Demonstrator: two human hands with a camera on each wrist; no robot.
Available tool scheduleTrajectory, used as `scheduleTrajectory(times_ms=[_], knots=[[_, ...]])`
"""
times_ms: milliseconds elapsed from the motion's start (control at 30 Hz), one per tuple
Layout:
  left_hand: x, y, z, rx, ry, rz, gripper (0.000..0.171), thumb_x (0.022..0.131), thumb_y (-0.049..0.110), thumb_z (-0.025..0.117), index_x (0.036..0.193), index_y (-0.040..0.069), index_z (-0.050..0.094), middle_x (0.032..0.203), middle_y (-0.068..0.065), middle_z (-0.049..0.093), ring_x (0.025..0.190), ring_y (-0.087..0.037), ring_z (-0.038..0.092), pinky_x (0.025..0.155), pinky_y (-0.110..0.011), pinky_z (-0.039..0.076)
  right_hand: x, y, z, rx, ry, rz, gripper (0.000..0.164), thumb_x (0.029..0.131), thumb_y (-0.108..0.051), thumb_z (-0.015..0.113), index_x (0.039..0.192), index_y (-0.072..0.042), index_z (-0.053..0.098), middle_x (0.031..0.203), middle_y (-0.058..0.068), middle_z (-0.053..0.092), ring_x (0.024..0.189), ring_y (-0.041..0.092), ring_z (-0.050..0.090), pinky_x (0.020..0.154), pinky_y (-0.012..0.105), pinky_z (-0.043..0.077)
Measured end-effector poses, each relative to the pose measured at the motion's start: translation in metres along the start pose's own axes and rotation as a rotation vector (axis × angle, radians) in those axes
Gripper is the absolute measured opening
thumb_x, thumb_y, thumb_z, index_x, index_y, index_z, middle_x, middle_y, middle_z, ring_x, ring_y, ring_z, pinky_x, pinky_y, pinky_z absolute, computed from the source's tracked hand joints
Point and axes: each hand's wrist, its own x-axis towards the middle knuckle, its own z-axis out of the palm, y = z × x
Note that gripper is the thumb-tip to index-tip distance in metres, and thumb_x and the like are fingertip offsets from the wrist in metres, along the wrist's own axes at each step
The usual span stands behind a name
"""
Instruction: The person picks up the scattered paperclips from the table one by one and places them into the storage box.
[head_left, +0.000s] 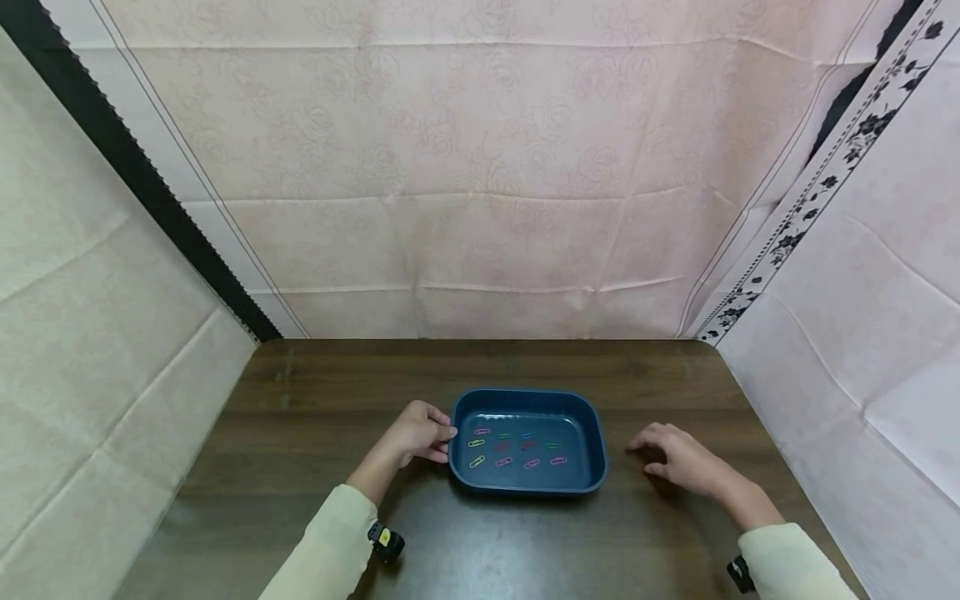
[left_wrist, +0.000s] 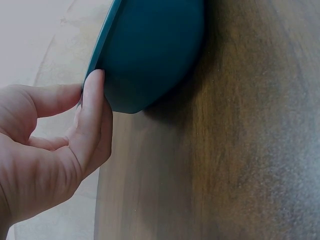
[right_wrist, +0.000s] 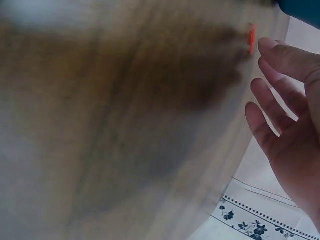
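A dark blue rectangular tray [head_left: 525, 482] sits on the wooden table, with several coloured paper clips spread over its floor. Among them are a yellow clip [head_left: 477, 461], a blue clip [head_left: 527, 436] and a pink clip [head_left: 558, 460]. My left hand [head_left: 420, 432] pinches the tray's left rim between thumb and fingers, as the left wrist view confirms. To the right of the tray, my right hand [head_left: 678, 457] hovers low over the table with fingers loosely bent. An orange-red paper clip [right_wrist: 251, 38] lies just beyond its thumb and index tips; the head view hides this clip.
The brown table [head_left: 315, 467] runs back to a pale cloth wall [head_left: 480, 167]. Cloth panels also rise at both sides, the right one with a dark floral border [head_left: 795, 242]. Both wrists wear dark bands under pale sleeves.
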Motion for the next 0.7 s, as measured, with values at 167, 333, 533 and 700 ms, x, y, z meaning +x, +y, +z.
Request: scheduleTrajectory(times_ms=[167,333,533,700], knots=[[0.001,-0.001,0.0,0.004,-0.002,0.006,0.02,0.098,0.004,0.068,0.114,-0.007,0.06,0.097,-0.021,0.065,0.072,-0.022,0.067,0.067,-0.036,0.066,-0.004,0.004,0.009,-0.029,0.019,-0.012,0.03,0.085,-0.006,0.082,0.111,-0.018,0.074,0.111,-0.005,0.069,0.105,0.022,0.062,0.09,0.047,0.057],[0.001,-0.002,0.0,-0.001,-0.006,0.011,0.021,0.099,0.004,0.068,0.115,-0.007,0.06,0.101,-0.024,0.065,0.072,-0.022,0.067,0.068,-0.036,0.066,-0.004,0.005,0.014,-0.074,0.057,-0.04,0.027,0.084,-0.004,0.083,0.106,-0.019,0.075,0.106,-0.007,0.068,0.099,0.017,0.06,0.085,0.041,0.058],[0.001,-0.001,-0.001,-0.003,0.001,0.005,0.021,0.098,0.004,0.068,0.115,-0.007,0.06,0.097,-0.02,0.065,0.072,-0.022,0.067,0.068,-0.036,0.066,-0.001,0.004,0.017,-0.088,0.095,-0.079,0.021,0.084,-0.006,0.083,0.1,-0.019,0.075,0.099,-0.008,0.069,0.094,0.014,0.059,0.08,0.036,0.058],[0.002,-0.001,-0.001,-0.006,0.002,-0.003,0.021,0.098,0.004,0.068,0.115,-0.006,0.06,0.095,-0.018,0.065,0.072,-0.022,0.067,0.068,-0.036,0.066,0.0,0.004,0.02,-0.087,0.144,-0.128,0.021,0.083,-0.004,0.083,0.094,-0.018,0.072,0.095,-0.007,0.067,0.089,0.013,0.059,0.075,0.036,0.057]])
